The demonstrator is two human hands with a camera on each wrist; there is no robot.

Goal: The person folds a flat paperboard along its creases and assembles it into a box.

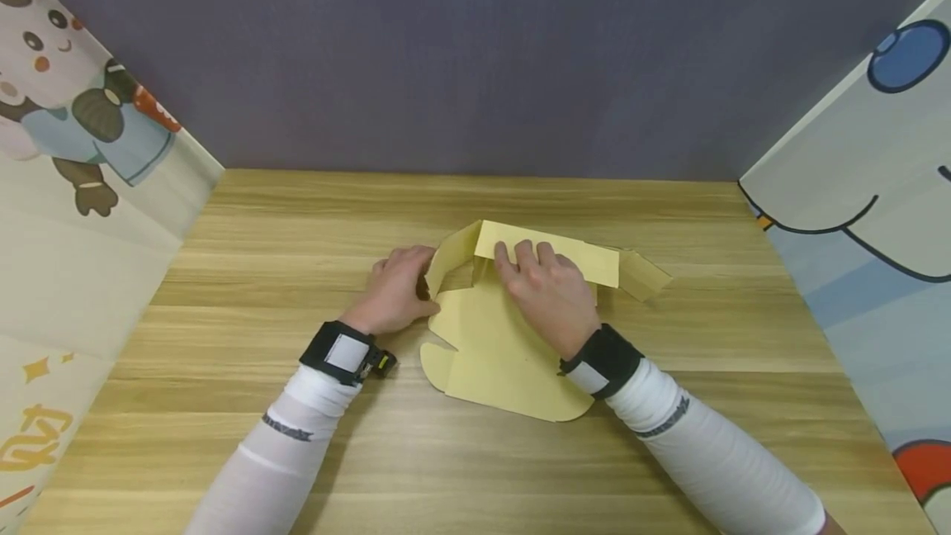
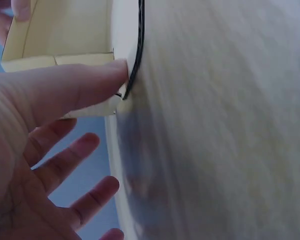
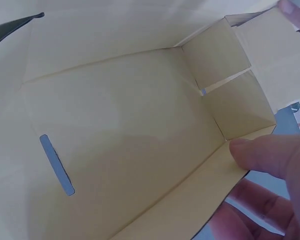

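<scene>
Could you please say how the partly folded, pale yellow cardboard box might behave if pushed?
The partly folded, pale yellow cardboard box is probably light for its size, as its panels look thin. It may flex at the creases, since its right-hand flap juts out at an angle. With its broad front panel lying flat, it seems likelier to slide than roll.

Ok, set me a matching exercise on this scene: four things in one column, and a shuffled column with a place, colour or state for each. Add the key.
Things
1. Left hand
2. Right hand
3. Cardboard box blank
4. Right wrist strap

Places, colours, states
A. Black, with a white patch
B. Gripping the far folded strip
C. Pinching the left flap
D. Pale yellow, partly folded

Right pairs: 1-C, 2-B, 3-D, 4-A
</scene>
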